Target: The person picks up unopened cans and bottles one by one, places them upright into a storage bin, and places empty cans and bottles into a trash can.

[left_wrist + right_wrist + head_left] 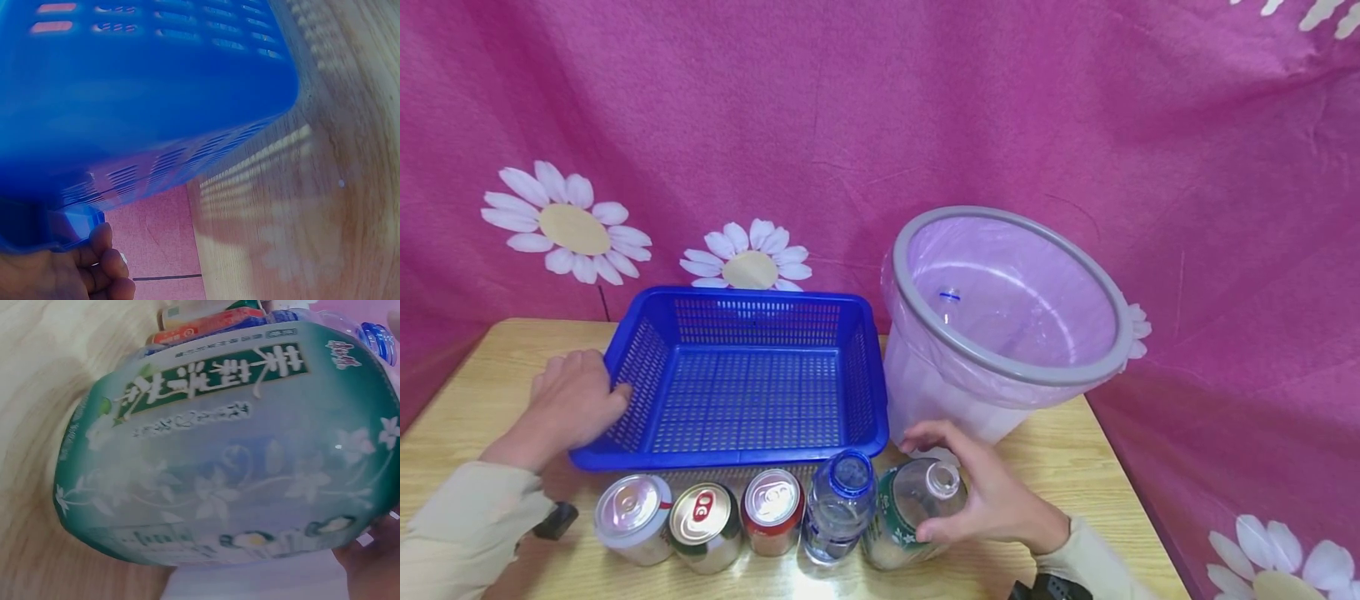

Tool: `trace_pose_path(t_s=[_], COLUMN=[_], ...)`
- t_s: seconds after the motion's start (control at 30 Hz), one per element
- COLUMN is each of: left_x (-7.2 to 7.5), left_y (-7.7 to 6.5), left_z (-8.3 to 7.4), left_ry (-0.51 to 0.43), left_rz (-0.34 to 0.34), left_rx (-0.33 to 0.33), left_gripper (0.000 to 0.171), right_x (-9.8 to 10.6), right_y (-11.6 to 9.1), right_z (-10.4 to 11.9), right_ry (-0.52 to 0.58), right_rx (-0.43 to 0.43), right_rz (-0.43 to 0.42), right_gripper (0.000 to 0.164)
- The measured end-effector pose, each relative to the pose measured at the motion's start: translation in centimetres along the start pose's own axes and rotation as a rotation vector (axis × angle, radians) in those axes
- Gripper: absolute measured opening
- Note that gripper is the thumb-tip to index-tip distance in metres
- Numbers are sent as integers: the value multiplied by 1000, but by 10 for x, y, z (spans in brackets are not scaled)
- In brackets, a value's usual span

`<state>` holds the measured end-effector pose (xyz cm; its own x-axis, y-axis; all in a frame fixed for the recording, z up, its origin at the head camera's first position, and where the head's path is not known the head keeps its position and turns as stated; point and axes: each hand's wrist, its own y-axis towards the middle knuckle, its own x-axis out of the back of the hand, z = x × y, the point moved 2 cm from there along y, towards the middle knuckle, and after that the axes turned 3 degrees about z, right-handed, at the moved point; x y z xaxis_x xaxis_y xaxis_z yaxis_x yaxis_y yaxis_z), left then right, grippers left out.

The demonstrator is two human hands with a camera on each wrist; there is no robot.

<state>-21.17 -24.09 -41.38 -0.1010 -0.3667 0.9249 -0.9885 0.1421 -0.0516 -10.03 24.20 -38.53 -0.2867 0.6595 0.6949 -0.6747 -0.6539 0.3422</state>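
Observation:
My left hand (568, 400) grips the left rim of a blue plastic basket (760, 457); in the left wrist view the fingers (112, 262) curl at its rim beside the slotted wall. My right hand (992, 500) curves round the upper part of a clear plastic bottle with a green floral label (212, 450), thumb at the front and forefinger behind. That bottle has no cap. Left of it stands an open clear bottle with a blue neck (838, 508). Three cans stand further left: a red one (772, 512), a gold-topped one (705, 525) and a pale one (635, 517).
A pale waste bin (940, 400) with a grey rim and a clear liner stands behind the right hand; a clear bottle with a blue ring (950, 295) lies inside. The wooden table (1052, 467) backs onto a pink flowered cloth (850, 125).

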Motion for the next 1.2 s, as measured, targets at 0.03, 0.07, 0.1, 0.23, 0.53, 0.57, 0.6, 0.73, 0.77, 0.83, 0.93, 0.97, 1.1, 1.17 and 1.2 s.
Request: trace_pose_path(t_s=[0.03, 0.07, 0.1, 0.23, 0.53, 0.57, 0.6, 0.73, 0.77, 0.83, 0.93, 0.97, 1.1, 1.17, 1.2], left_x=[0, 0, 0, 0, -2, -2, -2, -2, -2, -2, -1, 0, 1, 1, 1], left_y=[0, 0, 0, 0, 0, 0, 0, -1, -1, -1, 0, 0, 0, 0, 0], left_z=[0, 0, 0, 0, 2, 2, 2, 1, 1, 1, 0, 0, 0, 0, 0], left_ry=[0, 0, 0, 1, 0, -1, -2, -7, -8, -11, -13, -15, -15, -15, -15], left_rz=[3, 4, 5, 1, -9, -9, -9, -5, -5, -4, -4, 0, -1, -4, -4], left_rx=[1, 2, 3, 1, -7, -8, -8, -6, -6, -6, -3, -2, 1, 0, 1], left_gripper=[42, 42, 43, 43, 42, 42, 41, 40, 40, 40, 40, 40, 40, 40, 40], right_x=[-2, -4, -5, -11, -15, -15, -15, -16, -15, -15, -14, -14, -14, -14, -14], right_y=[0, -1, -1, -2, -4, -4, -4, -3, -3, -4, -5, -5, -4, -4, -4], right_z=[-1, -2, -3, -6, -7, -7, -7, -8, -8, -8, -8, -8, -7, -7, -7], right_ry=[15, 27, 36, 73, 64, 61, 58, 51, 52, 55, 51, 49, 27, 19, 13], right_rx=[-1, 0, 3, 14, 27, 50, 68, 109, 97, 62, 6, -6, -26, -38, -42], right_rz=[5, 11, 14, 10, -9, -11, -11, -11, -8, 2, 15, 20, 31, 33, 33], right_gripper=[89, 88, 87, 79, 74, 74, 74, 66, 63, 58, 55, 55, 53, 51, 50])
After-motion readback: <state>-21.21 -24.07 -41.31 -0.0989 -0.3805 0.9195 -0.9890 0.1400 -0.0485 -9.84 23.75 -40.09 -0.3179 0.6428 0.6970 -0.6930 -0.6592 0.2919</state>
